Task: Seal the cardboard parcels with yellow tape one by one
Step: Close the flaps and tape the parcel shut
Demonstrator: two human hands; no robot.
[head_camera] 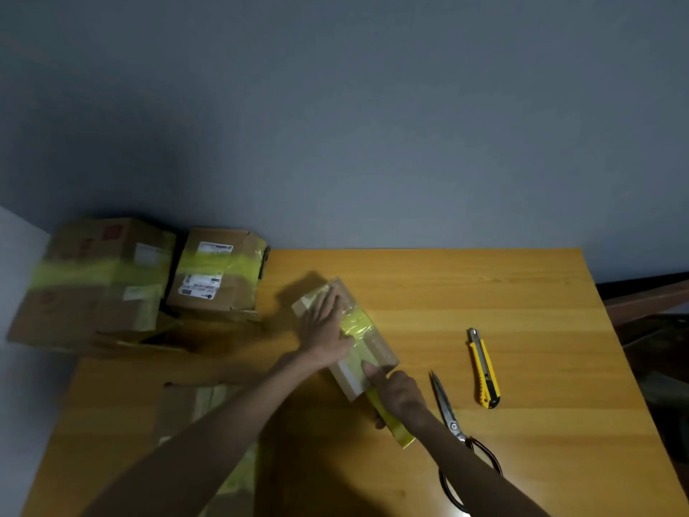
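The tabletop [484, 292] carries a small parcel [378, 347] lying slantwise. The left hand [324, 330] lies flat on the parcel's top, its fingers straight and close together. At the parcel's near end the right hand [400, 395] curls its grip around the yellow tape [397, 429], with the forefinger pressing on the parcel.

Scissors [452, 423] lie just right of right hand [400, 397], flat on desk [522, 292]. Blades closed, tips pointing away from person. Dark loop handles toward person, partly hidden by forearm.

Utility knife [483, 367], yellow-black body, farther right of hand, past scissors, apart from them, roughly parallel. Metal end points away.

Desk: light wood, grain running left-right.

Blue-grey wall [373, 125] beyond hand, behind far desk edge.

Dark wooden rail [648, 296] far right of hand, off desk's right edge. Detail there too dim to tell.
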